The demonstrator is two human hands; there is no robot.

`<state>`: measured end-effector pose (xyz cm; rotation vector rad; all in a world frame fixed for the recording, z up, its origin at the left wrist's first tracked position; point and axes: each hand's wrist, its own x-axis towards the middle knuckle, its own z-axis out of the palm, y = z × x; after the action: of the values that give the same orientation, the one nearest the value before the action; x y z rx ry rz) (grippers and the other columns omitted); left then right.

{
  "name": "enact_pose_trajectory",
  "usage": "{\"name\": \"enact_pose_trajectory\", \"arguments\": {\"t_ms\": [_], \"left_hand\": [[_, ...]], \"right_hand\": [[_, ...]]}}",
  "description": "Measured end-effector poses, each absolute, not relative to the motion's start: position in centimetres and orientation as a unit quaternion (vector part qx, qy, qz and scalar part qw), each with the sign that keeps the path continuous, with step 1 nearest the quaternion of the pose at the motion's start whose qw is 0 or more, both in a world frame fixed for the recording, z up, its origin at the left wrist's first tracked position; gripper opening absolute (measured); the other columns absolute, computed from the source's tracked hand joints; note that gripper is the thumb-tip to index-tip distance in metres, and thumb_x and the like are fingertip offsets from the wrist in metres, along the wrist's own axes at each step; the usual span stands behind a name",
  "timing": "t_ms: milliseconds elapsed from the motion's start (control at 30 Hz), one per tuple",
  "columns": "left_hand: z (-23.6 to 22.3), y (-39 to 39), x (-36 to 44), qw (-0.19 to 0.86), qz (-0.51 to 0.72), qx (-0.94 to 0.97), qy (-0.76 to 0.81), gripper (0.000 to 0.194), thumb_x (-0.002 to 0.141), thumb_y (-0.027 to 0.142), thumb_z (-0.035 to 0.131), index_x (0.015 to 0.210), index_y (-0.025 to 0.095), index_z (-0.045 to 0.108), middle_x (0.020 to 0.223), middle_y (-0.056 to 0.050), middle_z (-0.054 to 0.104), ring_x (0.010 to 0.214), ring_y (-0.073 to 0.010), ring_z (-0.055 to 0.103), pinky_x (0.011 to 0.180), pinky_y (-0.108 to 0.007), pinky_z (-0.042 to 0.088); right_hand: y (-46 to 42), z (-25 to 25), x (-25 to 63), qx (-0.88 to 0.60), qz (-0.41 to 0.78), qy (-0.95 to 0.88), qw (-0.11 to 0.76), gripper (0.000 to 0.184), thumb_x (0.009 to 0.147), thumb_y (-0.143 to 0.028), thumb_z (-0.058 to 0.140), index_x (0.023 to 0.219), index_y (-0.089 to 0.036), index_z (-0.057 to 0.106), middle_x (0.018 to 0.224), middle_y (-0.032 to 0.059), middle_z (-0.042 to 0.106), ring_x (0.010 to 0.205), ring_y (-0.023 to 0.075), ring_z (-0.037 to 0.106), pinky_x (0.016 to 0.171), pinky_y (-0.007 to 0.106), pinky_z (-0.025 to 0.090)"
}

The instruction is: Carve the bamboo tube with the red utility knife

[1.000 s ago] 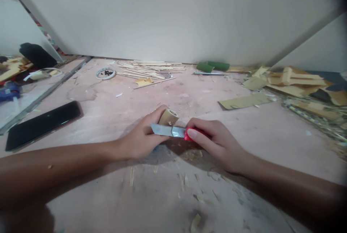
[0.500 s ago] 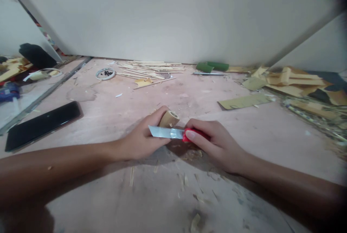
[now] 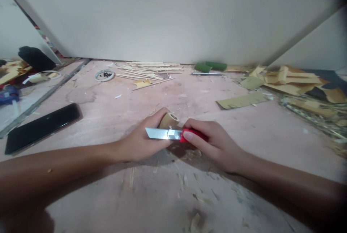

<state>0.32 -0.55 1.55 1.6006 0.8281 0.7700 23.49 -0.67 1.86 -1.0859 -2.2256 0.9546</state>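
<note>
My left hand (image 3: 141, 141) grips a short hollow bamboo piece (image 3: 168, 120), tan with an open end pointing up and right. My right hand (image 3: 214, 142) holds a red-handled utility knife (image 3: 173, 134). Its long steel blade lies across the bamboo and points left, over my left fingers. Both hands rest low over the pinkish plywood table (image 3: 168, 197), with wood shavings (image 3: 189, 153) scattered just below and in front of them.
A black phone (image 3: 42, 126) lies at the left. Thin bamboo sticks (image 3: 148, 70) and a small round lid (image 3: 104, 75) sit near the back wall, beside a green piece (image 3: 211, 67). Cardboard scraps (image 3: 287, 83) pile up at the right.
The knife blade has slid a little to the left across the bamboo piece. Both hands stay in nearly the same place.
</note>
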Motion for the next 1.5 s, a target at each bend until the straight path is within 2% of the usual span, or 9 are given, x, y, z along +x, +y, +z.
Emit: {"name": "enact_pose_trajectory", "arguments": {"t_ms": [300,600,700,933,1100,1233,1500], "left_hand": [[1.77,-0.66,0.35,0.536,0.316,0.703,0.346,0.022,0.09,0.02,0.069,0.094,0.022,0.048,0.081,0.004,0.051,0.074,-0.0135,0.047,0.064,-0.025,0.038],[2.02,-0.56,0.13,0.516,0.274,0.735,0.344,0.022,0.09,0.025,0.07,0.097,0.023,0.049,0.084,0.003,0.055,0.075,-0.0151,0.051,0.064,-0.026,0.041],[1.87,-0.63,0.14,0.52,0.294,0.727,0.337,0.028,0.087,0.023,0.074,0.098,0.023,0.048,0.084,0.004,0.053,0.075,-0.0143,0.05,0.065,-0.026,0.04],[1.45,-0.6,-0.05,0.517,0.328,0.714,0.34,0.043,0.082,0.033,0.085,0.098,0.023,0.046,0.087,0.002,0.053,0.077,-0.0151,0.05,0.065,-0.028,0.04],[1.56,-0.41,0.1,0.511,0.354,0.698,0.355,0.044,0.077,0.021,0.088,0.09,0.022,0.046,0.081,0.005,0.051,0.073,-0.0122,0.047,0.064,-0.025,0.038],[1.41,-0.4,0.14,0.522,0.363,0.693,0.339,0.046,0.074,0.016,0.09,0.092,0.021,0.048,0.082,0.006,0.051,0.072,-0.0109,0.046,0.064,-0.024,0.038],[1.32,-0.43,0.16,0.514,0.359,0.697,0.349,0.046,0.076,0.023,0.09,0.094,0.021,0.048,0.083,0.006,0.051,0.073,-0.0113,0.046,0.063,-0.025,0.038]], "right_hand": [[-0.8,1.81,23.59,-0.399,0.32,-0.83,0.221,0.039,0.108,-0.045,0.047,0.081,-0.02,0.058,0.069,-0.0015,0.059,0.06,0.0138,0.052,0.058,0.027,0.034],[-0.69,1.79,23.6,-0.383,0.307,-0.847,0.205,0.04,0.108,-0.046,0.047,0.081,-0.02,0.057,0.07,-0.0011,0.059,0.061,0.0138,0.051,0.059,0.027,0.033],[-0.7,1.76,23.59,-0.385,0.306,-0.845,0.209,0.039,0.108,-0.046,0.048,0.081,-0.02,0.058,0.07,-0.001,0.06,0.061,0.0139,0.052,0.059,0.028,0.033],[-0.81,1.85,23.63,-0.396,0.324,-0.829,0.224,0.039,0.107,-0.045,0.049,0.079,-0.019,0.059,0.07,-0.0001,0.061,0.061,0.0149,0.053,0.06,0.029,0.035],[-0.74,1.71,23.57,-0.406,0.328,-0.822,0.226,0.041,0.108,-0.046,0.046,0.08,-0.02,0.059,0.07,0.0005,0.061,0.062,0.0157,0.053,0.059,0.03,0.035],[-0.62,1.63,23.49,-0.41,0.323,-0.824,0.222,0.042,0.108,-0.048,0.047,0.079,-0.02,0.059,0.069,-0.0001,0.06,0.061,0.0155,0.052,0.059,0.03,0.034],[-0.71,1.54,23.52,-0.407,0.315,-0.829,0.221,0.041,0.107,-0.047,0.048,0.079,-0.02,0.06,0.069,-0.0001,0.06,0.062,0.0156,0.053,0.06,0.03,0.035]]}}
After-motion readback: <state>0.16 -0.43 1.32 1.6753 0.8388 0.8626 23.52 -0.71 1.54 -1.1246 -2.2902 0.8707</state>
